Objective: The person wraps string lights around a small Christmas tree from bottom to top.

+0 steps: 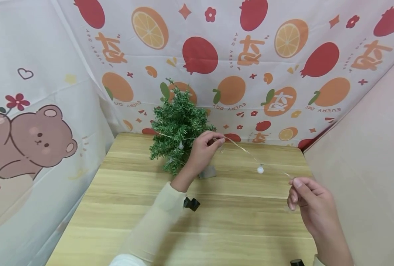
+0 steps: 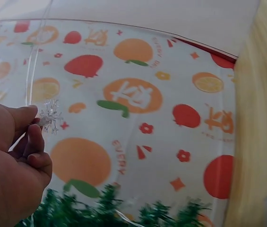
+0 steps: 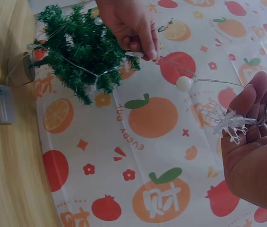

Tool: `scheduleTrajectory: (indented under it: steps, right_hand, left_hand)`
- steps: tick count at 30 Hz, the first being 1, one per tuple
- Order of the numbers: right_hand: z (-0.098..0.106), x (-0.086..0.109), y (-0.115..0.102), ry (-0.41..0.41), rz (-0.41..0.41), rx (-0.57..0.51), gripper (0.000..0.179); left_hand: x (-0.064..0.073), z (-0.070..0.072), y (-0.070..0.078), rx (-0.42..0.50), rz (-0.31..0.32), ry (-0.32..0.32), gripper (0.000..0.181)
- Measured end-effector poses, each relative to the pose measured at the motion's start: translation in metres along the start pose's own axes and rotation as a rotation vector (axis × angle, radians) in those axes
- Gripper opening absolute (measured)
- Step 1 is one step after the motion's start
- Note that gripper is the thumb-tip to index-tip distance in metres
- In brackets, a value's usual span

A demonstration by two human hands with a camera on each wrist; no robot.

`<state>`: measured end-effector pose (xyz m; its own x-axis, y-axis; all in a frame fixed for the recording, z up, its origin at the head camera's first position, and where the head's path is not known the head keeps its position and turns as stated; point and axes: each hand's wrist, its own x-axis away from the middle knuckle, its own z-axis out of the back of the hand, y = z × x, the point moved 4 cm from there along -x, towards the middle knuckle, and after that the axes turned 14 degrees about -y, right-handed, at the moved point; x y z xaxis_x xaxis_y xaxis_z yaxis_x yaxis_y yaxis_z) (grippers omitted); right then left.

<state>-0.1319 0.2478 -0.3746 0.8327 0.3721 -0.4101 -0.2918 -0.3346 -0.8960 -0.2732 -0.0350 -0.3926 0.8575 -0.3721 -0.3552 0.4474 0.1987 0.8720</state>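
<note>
A small green artificial Christmas tree stands at the back of the wooden table. Part of a thin-wired string light lies across its branches. Beside the tree, my left hand pinches the wire between thumb and fingers; a clear snowflake light sticks out at its fingertips. From there the wire runs, slightly slack, to my right hand, which pinches it farther right. One white ball light hangs on this stretch. Another snowflake light and some looped wire show at the right palm.
Under the tree is its grey base, with a small clear-grey box on the table near it. A fruit-print cloth hangs close behind; a bear-print cloth flanks the left. Small black pieces show beside the left sleeve.
</note>
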Motion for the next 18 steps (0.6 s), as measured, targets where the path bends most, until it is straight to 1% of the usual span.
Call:
scheduleTrajectory:
  steps: [3,6,9,11,13,15,18]
  right_hand:
    - [0.0,-0.001,0.003,0.012,-0.043,0.044,0.041]
    - [-0.001,-0.002,0.007,0.025,-0.103,0.093,0.04]
    - [-0.002,-0.003,0.012,0.016,-0.134,0.096,0.036]
    - [-0.003,-0.004,0.014,0.013,-0.141,0.088,0.034]
    - [-0.004,-0.006,0.016,0.025,-0.151,0.084,0.031]
    - [-0.004,-0.008,0.017,0.046,-0.154,0.077,0.028]
    - [-0.003,-0.011,0.016,0.089,-0.158,0.08,0.027]
  left_hand:
    - [0.005,-0.001,-0.009,-0.01,0.034,0.002,0.017]
    - [0.008,-0.003,-0.017,-0.032,0.066,-0.004,0.017]
    - [0.012,-0.006,-0.023,-0.073,0.088,-0.02,0.018]
    - [0.014,-0.008,-0.023,-0.104,0.089,-0.032,0.018]
    - [0.015,-0.01,-0.021,-0.123,0.076,-0.042,0.02]
    - [0.016,-0.012,-0.018,-0.13,0.06,-0.054,0.02]
    - [0.018,-0.016,-0.012,-0.137,0.054,-0.084,0.021]
